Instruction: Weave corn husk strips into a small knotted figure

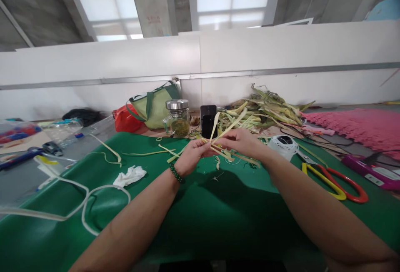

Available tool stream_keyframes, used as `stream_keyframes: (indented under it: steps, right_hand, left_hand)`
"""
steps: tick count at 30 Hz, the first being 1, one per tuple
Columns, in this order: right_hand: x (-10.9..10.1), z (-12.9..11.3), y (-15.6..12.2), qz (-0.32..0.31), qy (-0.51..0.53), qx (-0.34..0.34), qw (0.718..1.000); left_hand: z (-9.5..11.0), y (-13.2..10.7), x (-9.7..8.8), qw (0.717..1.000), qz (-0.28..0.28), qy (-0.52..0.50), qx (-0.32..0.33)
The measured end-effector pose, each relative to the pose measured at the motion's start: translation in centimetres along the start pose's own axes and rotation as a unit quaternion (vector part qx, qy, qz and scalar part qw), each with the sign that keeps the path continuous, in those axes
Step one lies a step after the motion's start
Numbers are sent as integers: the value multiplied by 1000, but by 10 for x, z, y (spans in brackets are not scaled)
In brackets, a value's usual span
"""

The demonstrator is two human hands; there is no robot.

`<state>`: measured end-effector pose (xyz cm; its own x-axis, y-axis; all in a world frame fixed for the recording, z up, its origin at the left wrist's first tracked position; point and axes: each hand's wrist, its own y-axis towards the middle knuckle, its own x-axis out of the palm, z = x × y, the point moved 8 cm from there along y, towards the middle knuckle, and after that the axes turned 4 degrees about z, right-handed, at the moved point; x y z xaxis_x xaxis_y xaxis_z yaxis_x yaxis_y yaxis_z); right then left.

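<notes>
Your left hand (192,153) and right hand (240,141) pinch the strips (233,123) at the frame's centre; they look light, pliable and easily split, so grip them gently, close to where they cross.

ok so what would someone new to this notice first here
Likely the left hand and right hand, mid-picture, pinching pale strips above the green sheet. Next, probably the scissors at right, with one yellow and one red handle. The pink cloth at far right also stands out.
</notes>
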<state>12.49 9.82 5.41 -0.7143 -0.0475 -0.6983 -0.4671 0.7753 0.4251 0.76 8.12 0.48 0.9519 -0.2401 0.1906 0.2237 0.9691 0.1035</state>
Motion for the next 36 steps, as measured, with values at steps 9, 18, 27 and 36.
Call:
stream_keyframes:
  steps: [9,18,27,36]
  right_hand:
    - [9,-3,-8,-118,121,42,985]
    - [17,-28,-10,55,34,-115,991]
    - [25,-69,-39,220,-196,-345,891]
    - [25,-73,-40,240,-227,-354,875]
  left_hand:
    - [0,5,-7,998,37,49,33]
    - [-11,2,-11,991,102,-82,1]
    - [-11,0,-1,982,59,-173,-48]
    - [6,-3,3,983,-14,-185,12]
